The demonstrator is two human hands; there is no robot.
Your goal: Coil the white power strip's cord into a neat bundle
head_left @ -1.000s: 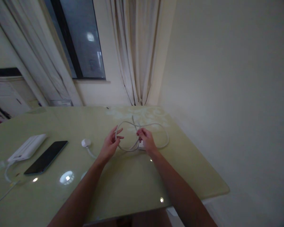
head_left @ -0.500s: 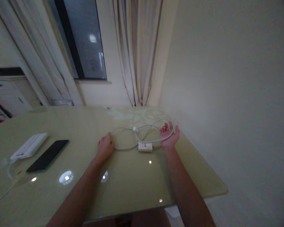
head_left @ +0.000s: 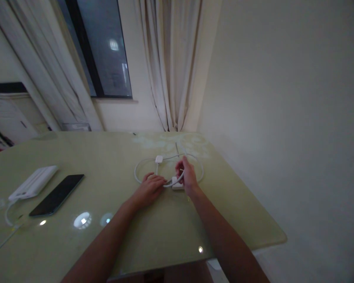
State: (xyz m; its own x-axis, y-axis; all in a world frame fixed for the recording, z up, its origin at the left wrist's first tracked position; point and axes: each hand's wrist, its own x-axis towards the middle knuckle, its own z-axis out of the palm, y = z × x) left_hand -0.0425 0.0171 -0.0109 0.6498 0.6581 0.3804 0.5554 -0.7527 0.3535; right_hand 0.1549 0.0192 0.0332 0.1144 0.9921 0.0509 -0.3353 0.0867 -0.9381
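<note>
A white power cable lies in loops on the table, with its white plug near the back of the left loop. My right hand is closed around a length of the cable, just over the small white power strip, and covers part of it. My left hand rests low at the table, left of the strip, its fingertips closed on the cable where the strands come together. The fingers hide some of the strands there.
At the left, a black smartphone lies beside a white power bank with a thin white cord. The glossy table meets a bare wall on the right. Curtains hang behind.
My right hand has moved left with a loop of cable and turned from palm-up to a closed grip. My left hand has come right, towards the strip. The plug has shifted slightly left.
</note>
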